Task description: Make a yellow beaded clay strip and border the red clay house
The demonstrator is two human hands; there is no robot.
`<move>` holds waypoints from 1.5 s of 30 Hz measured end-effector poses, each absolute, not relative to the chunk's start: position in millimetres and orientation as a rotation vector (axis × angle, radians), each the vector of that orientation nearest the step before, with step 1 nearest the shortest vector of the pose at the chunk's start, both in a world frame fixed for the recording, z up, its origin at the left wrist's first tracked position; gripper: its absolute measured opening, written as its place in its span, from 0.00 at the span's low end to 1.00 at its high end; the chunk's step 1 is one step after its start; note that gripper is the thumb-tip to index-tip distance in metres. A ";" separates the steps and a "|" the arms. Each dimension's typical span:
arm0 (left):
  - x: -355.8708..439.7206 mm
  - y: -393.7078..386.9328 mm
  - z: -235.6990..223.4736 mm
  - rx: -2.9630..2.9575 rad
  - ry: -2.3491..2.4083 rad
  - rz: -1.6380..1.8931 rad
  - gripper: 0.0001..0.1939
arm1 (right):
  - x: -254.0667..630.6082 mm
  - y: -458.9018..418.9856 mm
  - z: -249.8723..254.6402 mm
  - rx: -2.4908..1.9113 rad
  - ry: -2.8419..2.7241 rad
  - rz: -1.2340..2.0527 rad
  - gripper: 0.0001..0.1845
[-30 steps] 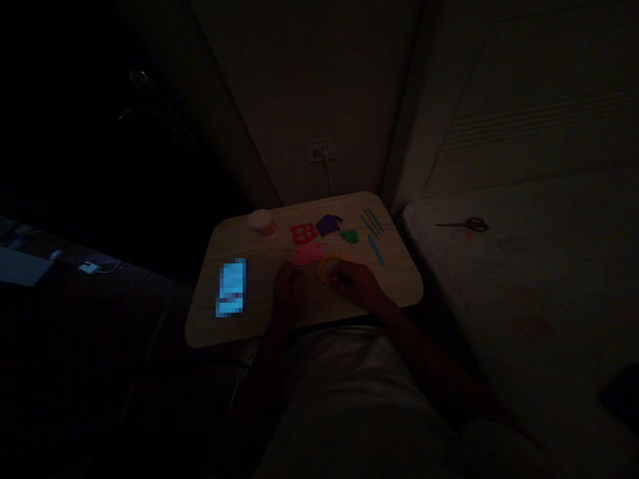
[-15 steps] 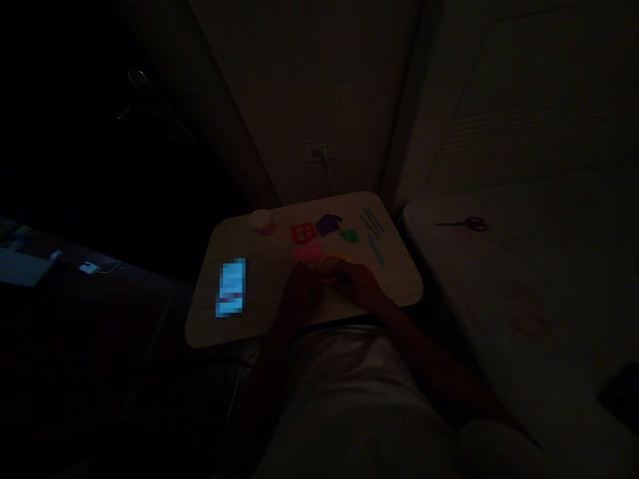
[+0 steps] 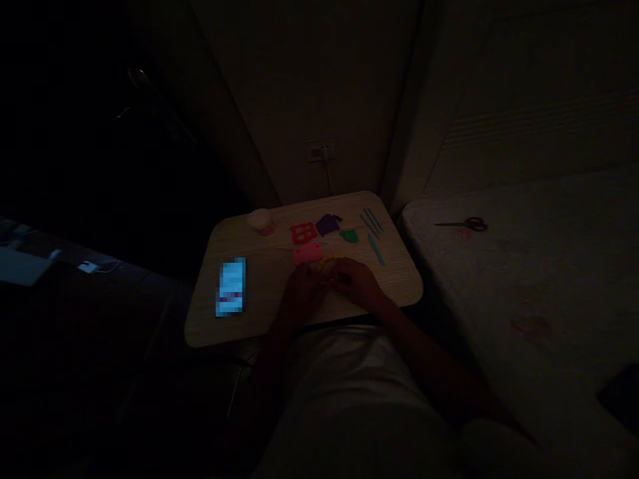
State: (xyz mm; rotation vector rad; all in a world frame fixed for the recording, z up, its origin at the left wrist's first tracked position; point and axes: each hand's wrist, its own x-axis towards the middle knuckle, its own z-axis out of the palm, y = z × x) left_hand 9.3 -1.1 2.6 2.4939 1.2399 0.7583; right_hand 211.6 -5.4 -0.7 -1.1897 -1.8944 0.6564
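An orange beaded ring [image 3: 333,257] lies near the front of the small table, its near side covered by my hands. My right hand [image 3: 357,279] is closed on the ring's right side, fingers bent inward. From the other side my left hand [image 3: 303,289] reaches the ring, its fingers curled in and mostly lost in the dark. A pink flat piece with small holes [image 3: 308,253] lies just beyond my left fingers. Behind it are a red window-shaped mould [image 3: 303,232], a purple mould [image 3: 328,224] and a green piece [image 3: 349,235].
The room is very dark. On the table [image 3: 269,319] are a lit phone [image 3: 231,287], a lidded tub [image 3: 261,221], several thin blue sticks [image 3: 372,223] and a blue plastic knife [image 3: 376,249]. Scissors [image 3: 462,225] lie on the pale surface to the right. A wall socket [image 3: 319,152] holds a plug.
My left hand has moved right, from beside the pink piece to the orange ring, meeting my right hand. My right hand has barely moved.
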 end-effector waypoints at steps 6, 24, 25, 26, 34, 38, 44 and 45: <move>9.8 -0.8 4.4 2.439 1.296 0.763 0.11 | 211.7 -5.6 -0.2 -1.199 -1.899 0.651 0.07; 6.1 1.1 -0.5 2.439 1.289 0.767 0.11 | 211.9 -7.2 4.4 -1.349 -1.939 0.701 0.10; 6.0 1.1 -0.7 2.437 1.295 0.763 0.11 | 211.7 -7.4 4.9 -1.343 -1.944 0.703 0.09; 6.0 1.2 -1.0 2.436 1.297 0.755 0.11 | 211.6 -7.5 5.3 -1.338 -1.951 0.699 0.09; 6.0 0.3 -1.2 2.428 1.276 0.786 0.12 | 210.9 -8.1 3.0 -1.308 -1.952 0.646 0.08; 6.4 -0.4 -0.2 2.384 1.236 0.893 0.14 | 211.2 -7.3 0.4 -1.255 -1.903 0.658 0.07; 7.4 1.0 2.4 2.274 1.282 1.027 0.12 | 211.6 -6.3 -1.2 -1.233 -1.866 0.646 0.07; 7.1 1.2 2.8 2.267 1.282 1.040 0.12 | 211.7 -6.3 -0.9 -1.234 -1.869 0.647 0.07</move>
